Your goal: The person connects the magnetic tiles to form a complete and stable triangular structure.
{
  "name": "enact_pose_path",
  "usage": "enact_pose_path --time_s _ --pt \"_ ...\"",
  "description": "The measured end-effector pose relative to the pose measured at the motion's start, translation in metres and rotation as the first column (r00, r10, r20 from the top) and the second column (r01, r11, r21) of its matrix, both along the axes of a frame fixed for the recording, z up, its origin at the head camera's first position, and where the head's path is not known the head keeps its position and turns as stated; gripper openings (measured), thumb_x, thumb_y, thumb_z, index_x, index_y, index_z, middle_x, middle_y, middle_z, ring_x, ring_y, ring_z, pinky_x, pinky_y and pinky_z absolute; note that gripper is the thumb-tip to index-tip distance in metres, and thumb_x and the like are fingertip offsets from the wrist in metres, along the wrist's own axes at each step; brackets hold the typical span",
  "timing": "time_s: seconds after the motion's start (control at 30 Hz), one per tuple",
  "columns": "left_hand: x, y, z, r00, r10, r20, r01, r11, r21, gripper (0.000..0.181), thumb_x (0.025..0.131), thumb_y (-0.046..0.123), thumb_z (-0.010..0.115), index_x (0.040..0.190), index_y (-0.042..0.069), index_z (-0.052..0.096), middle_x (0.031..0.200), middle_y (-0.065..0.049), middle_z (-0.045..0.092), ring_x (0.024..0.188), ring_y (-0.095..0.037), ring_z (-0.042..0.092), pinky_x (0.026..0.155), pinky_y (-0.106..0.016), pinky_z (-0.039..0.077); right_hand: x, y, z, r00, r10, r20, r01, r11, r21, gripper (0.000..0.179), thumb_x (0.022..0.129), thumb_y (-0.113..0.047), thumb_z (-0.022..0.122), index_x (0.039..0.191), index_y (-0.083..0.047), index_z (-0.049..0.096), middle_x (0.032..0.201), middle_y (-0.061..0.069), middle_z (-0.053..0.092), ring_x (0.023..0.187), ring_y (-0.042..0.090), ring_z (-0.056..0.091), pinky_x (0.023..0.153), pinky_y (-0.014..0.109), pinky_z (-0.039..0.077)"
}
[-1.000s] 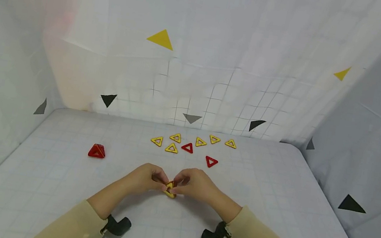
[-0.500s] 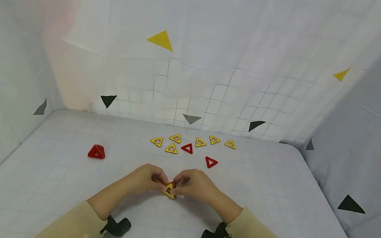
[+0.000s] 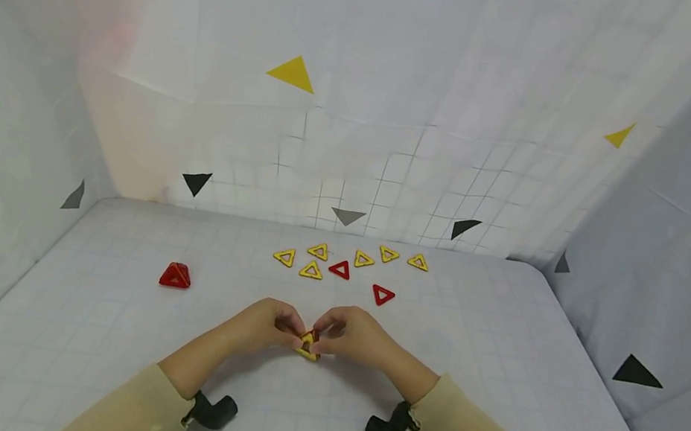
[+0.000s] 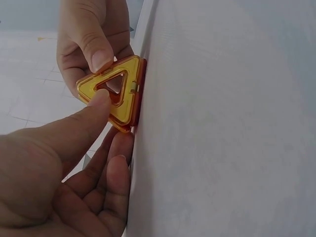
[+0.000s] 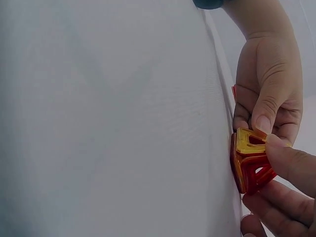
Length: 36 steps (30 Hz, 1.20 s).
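Low over the table's middle, both hands hold one small pyramid of triangular magnetic tiles (image 3: pixel 307 353), its pieces red and yellow with triangular openings. In the head view my left hand (image 3: pixel 265 325) grips it from the left and my right hand (image 3: pixel 358 338) from the right. A yellow tile (image 4: pixel 130 79) faces the left wrist camera, my left thumb pressing on its face and my right thumb at its top edge. From the right wrist, a red tile (image 5: pixel 252 163) shows beside the yellow one. Fingers hide the pyramid's far sides.
A finished-looking red tile pyramid (image 3: pixel 176 275) stands at the left of the white table (image 3: pixel 494 390). Loose yellow triangles (image 3: pixel 312 270), several in all, lie toward the back, with two red triangles (image 3: pixel 383 296) among and near them. White cloth walls (image 3: pixel 373 39) enclose the table.
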<state>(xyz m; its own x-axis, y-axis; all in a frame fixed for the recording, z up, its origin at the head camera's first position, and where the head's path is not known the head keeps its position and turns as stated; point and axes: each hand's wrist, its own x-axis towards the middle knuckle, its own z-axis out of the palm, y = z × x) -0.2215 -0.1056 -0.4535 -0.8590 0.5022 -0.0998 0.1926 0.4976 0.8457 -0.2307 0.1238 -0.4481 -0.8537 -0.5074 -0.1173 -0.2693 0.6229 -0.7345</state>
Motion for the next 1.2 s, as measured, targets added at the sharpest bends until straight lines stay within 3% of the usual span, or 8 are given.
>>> enact_pose_path --time_s 0.37,0.67,0.9,1.03,1.2 --pt "-0.001 -0.001 -0.001 1.000 -0.006 0.002 0.006 1.000 0.016 0.011 0.086 0.011 0.079 0.094 0.009 0.072 0.090 0.004 0.072 0.085 -0.009 0.065 0.080 -0.028 0.053 -0.003 0.000 -0.002 0.999 -0.018 0.040 0.019 1.000 -0.017 0.027 0.077 -0.030 0.088 0.099 -0.023 0.074 0.097 -0.012 0.069 0.094 0.014 0.060 0.080 0.034 0.052" --pt "0.001 0.000 0.004 0.999 0.024 0.048 -0.023 1.000 -0.017 0.026 0.083 0.021 0.084 0.102 0.011 0.070 0.096 0.003 0.068 0.089 -0.013 0.062 0.080 -0.030 0.052 -0.005 0.009 0.004 0.997 0.053 0.051 -0.051 0.998 -0.025 0.028 0.082 -0.027 0.085 0.106 -0.020 0.073 0.103 -0.010 0.070 0.100 0.015 0.060 0.087 0.036 0.052" --pt "0.000 0.007 0.006 0.999 0.022 0.028 -0.021 0.999 -0.038 0.038 0.080 0.027 0.086 0.113 0.017 0.071 0.107 0.003 0.066 0.102 -0.017 0.059 0.093 -0.039 0.049 -0.009 0.026 0.015 0.995 0.063 0.071 -0.067 0.997 0.051 0.028 0.085 -0.030 0.081 0.110 -0.020 0.072 0.108 -0.009 0.069 0.102 0.015 0.060 0.085 0.036 0.053" --pt "0.000 0.011 0.006 0.999 0.010 0.045 -0.009 1.000 -0.030 0.036 0.083 0.026 0.084 0.117 0.019 0.072 0.118 0.003 0.066 0.111 -0.019 0.059 0.099 -0.043 0.048 -0.010 0.037 0.022 0.996 0.065 0.054 -0.068 0.996 0.061 0.031 0.087 -0.030 0.079 0.114 -0.018 0.071 0.111 -0.005 0.068 0.103 0.017 0.060 0.085 0.036 0.052" --pt "0.000 0.015 0.005 0.999 -0.010 0.053 0.010 1.000 0.003 0.027 0.086 0.018 0.081 0.112 0.017 0.075 0.110 0.003 0.068 0.103 -0.016 0.065 0.091 -0.038 0.052 -0.013 0.048 0.029 0.997 0.068 0.020 -0.069 0.995 0.068 0.032 0.089 -0.028 0.077 0.117 -0.015 0.070 0.113 -0.001 0.068 0.104 0.018 0.061 0.087 0.038 0.052"
